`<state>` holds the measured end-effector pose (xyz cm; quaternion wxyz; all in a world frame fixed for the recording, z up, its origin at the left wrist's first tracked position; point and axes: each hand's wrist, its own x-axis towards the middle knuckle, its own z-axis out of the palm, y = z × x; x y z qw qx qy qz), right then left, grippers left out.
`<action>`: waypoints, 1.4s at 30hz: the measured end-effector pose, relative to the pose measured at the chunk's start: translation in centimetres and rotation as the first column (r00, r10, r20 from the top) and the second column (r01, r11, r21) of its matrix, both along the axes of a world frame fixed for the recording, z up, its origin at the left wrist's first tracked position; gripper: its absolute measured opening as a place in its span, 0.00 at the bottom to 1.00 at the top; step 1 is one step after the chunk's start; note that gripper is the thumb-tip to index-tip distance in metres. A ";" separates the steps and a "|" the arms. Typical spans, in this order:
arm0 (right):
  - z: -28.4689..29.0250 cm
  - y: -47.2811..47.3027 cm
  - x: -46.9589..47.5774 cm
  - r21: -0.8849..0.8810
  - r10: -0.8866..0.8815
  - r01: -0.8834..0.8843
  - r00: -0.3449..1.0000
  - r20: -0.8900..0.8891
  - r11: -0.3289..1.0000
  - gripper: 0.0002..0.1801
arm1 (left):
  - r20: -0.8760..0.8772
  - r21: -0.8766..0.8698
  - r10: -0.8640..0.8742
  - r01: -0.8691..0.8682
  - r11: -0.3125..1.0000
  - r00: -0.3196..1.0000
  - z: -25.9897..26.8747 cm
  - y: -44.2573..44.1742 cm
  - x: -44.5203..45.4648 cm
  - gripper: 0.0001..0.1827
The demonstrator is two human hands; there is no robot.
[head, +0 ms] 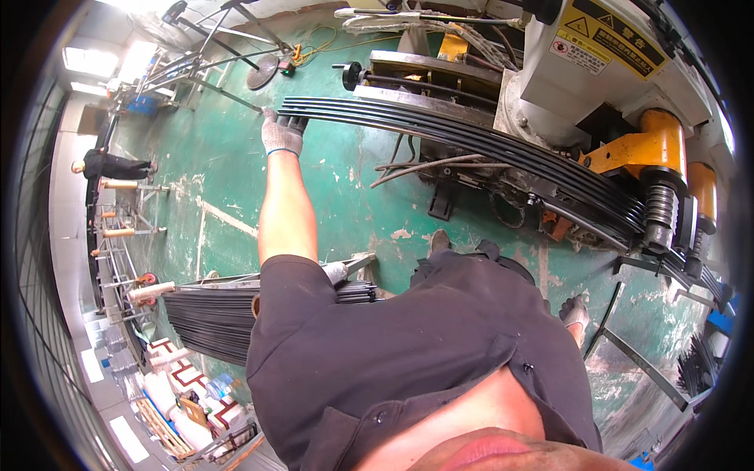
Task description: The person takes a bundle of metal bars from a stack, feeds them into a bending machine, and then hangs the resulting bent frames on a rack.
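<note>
My left hand (283, 134), in a light knit glove with dark fingers, is stretched far forward. It grips the near-left ends of several long black bars (406, 122). Those bars run side by side across the machine (447, 88) towards orange clamp-like parts (633, 147) on the right. Low beside my body hangs my right hand (576, 312), also gloved. Nothing shows in it, but its fingers are too small and dark to tell whether they are apart. A metal frame (639, 368) on the floor is the nearest thing to it.
A rack of black strips (212, 318) stands under my left arm. Flexible hoses (424, 168) stick out below the machine, which bears a yellow warning label (612, 38). Another person (115, 165) stands at far left near roller stands (121, 232). A cable (321, 50) crosses the green floor.
</note>
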<state>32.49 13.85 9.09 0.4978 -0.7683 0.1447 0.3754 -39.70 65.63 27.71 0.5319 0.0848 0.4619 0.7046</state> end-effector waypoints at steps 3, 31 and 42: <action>-0.4 -1.0 -3.3 -0.073 -0.020 0.022 0.999 0.030 0.997 0.14 | -0.004 0.072 -0.105 0.105 0.992 0.995 -1.4 2.1 -1.8 0.26; -3.3 0.5 7.3 -0.197 0.398 -0.386 0.917 0.026 0.901 0.15 | 0.094 -0.235 -0.230 0.246 0.940 0.969 -12.4 -8.9 14.5 0.39; -5.8 1.3 25.0 -0.357 0.652 -0.614 0.758 -0.018 0.704 0.19 | -0.749 -0.199 -0.622 0.818 0.540 0.228 -17.9 -19.3 45.7 0.15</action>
